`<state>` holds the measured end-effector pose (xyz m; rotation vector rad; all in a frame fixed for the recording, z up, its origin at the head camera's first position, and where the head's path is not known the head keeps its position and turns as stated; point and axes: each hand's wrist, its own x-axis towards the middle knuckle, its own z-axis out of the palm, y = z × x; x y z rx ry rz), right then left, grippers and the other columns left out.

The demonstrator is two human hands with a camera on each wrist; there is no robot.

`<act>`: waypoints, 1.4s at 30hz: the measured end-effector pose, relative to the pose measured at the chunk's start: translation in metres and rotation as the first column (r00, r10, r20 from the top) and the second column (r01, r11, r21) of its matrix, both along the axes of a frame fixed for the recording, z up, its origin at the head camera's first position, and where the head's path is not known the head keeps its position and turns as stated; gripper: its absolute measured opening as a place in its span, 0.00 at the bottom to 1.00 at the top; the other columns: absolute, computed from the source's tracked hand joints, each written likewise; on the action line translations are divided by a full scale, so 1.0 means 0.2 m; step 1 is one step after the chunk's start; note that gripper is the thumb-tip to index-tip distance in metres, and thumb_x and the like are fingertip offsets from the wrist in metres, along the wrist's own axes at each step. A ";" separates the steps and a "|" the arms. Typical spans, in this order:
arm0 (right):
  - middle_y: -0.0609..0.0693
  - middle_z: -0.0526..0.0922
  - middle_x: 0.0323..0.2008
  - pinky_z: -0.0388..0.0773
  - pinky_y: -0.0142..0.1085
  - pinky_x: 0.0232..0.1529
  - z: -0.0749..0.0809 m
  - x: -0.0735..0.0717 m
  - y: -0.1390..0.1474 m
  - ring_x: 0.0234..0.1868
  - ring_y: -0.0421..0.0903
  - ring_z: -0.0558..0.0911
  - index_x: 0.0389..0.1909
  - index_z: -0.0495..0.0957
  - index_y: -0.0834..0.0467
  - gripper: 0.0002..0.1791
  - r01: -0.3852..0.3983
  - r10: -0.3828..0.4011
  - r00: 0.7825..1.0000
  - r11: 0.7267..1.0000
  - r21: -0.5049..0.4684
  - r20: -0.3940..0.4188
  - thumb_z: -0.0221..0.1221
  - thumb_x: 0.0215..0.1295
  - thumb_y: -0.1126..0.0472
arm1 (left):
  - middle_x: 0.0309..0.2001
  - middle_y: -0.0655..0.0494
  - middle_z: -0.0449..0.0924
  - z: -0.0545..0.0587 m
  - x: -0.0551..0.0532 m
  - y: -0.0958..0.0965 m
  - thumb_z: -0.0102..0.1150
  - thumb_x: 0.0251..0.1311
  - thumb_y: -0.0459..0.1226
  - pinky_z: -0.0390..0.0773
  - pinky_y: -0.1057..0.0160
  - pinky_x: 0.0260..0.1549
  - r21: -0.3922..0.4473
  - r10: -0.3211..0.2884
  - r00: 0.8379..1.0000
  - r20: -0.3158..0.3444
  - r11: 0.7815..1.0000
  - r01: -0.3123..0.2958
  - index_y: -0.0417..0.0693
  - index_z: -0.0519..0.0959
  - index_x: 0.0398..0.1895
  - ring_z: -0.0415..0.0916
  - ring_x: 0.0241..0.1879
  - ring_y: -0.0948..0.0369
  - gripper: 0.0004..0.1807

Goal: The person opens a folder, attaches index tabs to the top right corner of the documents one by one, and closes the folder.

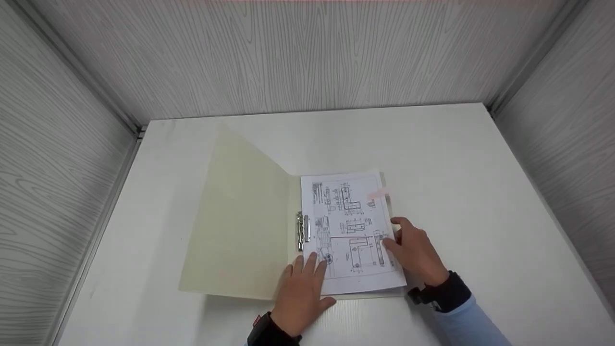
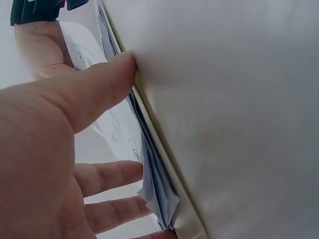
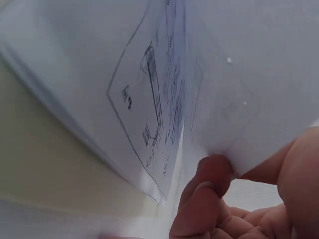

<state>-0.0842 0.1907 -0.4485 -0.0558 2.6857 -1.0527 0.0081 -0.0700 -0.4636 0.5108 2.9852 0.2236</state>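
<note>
A pale yellow folder (image 1: 240, 216) lies spread on the table, its left cover partly raised. A metal lever clip (image 1: 302, 229) sits along its spine beside a stack of papers, the top sheet (image 1: 353, 226) printed with technical drawings. My left hand (image 1: 299, 295) rests with extended fingers on the sheet's lower left corner. In the left wrist view, its thumb (image 2: 107, 89) reaches the edge of the folder and papers. At the right edge, my right hand (image 1: 419, 252) pinches a sheet. The right wrist view shows that lifted sheet (image 3: 259, 84) standing away from a drawing page (image 3: 89, 74) beneath.
A pink tab (image 1: 378, 193) sticks out at the sheet's upper right. The white table (image 1: 480, 192) is bounded by wood-grain panels at the back (image 1: 307, 57) and both sides. Both wrists wear black bands; a light blue sleeve (image 1: 473, 322) covers the right forearm.
</note>
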 end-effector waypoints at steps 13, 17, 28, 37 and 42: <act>0.58 0.78 0.50 0.77 0.47 0.48 0.07 0.00 -0.04 0.47 0.55 0.80 0.67 0.65 0.50 0.32 0.003 0.143 0.959 0.857 -0.516 0.243 0.38 0.72 0.35 | 0.57 0.50 0.73 0.16 0.04 0.04 0.66 0.55 0.52 0.69 0.55 0.58 0.322 -0.070 0.963 -0.261 0.934 0.155 0.45 0.76 0.55 0.68 0.58 0.55 0.28; 0.54 0.79 0.51 0.77 0.46 0.48 0.06 0.02 -0.12 0.48 0.52 0.80 0.72 0.58 0.44 0.31 -0.104 0.232 0.952 0.860 -0.500 0.201 0.35 0.74 0.37 | 0.48 0.55 0.78 0.24 0.07 0.08 0.66 0.57 0.45 0.74 0.62 0.51 0.462 -0.110 0.881 -0.461 0.817 0.344 0.47 0.81 0.45 0.74 0.50 0.60 0.16; 0.39 0.78 0.53 0.73 0.36 0.51 0.02 0.07 -0.39 0.52 0.39 0.77 0.61 0.69 0.43 0.18 -0.591 0.564 0.806 0.745 -0.309 -0.182 0.42 0.77 0.50 | 0.42 0.57 0.81 0.34 0.14 0.18 0.60 0.62 0.43 0.74 0.70 0.50 0.452 -0.230 0.725 -0.649 0.649 0.611 0.48 0.82 0.40 0.76 0.45 0.64 0.10; 0.63 0.62 0.69 0.63 0.52 0.63 0.03 0.11 -0.48 0.68 0.60 0.63 0.70 0.63 0.58 0.27 -0.733 0.656 0.612 0.680 -0.006 -0.441 0.51 0.71 0.57 | 0.52 0.54 0.78 0.28 0.05 0.17 0.59 0.62 0.48 0.60 0.57 0.65 0.467 -0.179 0.858 -0.481 0.776 0.424 0.46 0.79 0.50 0.68 0.61 0.58 0.19; 0.56 0.65 0.68 0.65 0.45 0.64 -0.07 0.09 -0.44 0.68 0.51 0.66 0.71 0.60 0.59 0.31 -0.694 0.700 0.594 0.695 0.189 -0.396 0.47 0.73 0.48 | 0.61 0.44 0.70 0.17 -0.03 0.10 0.48 0.66 0.57 0.59 0.45 0.64 0.372 -0.040 0.950 -0.309 0.915 0.159 0.41 0.70 0.62 0.59 0.67 0.47 0.33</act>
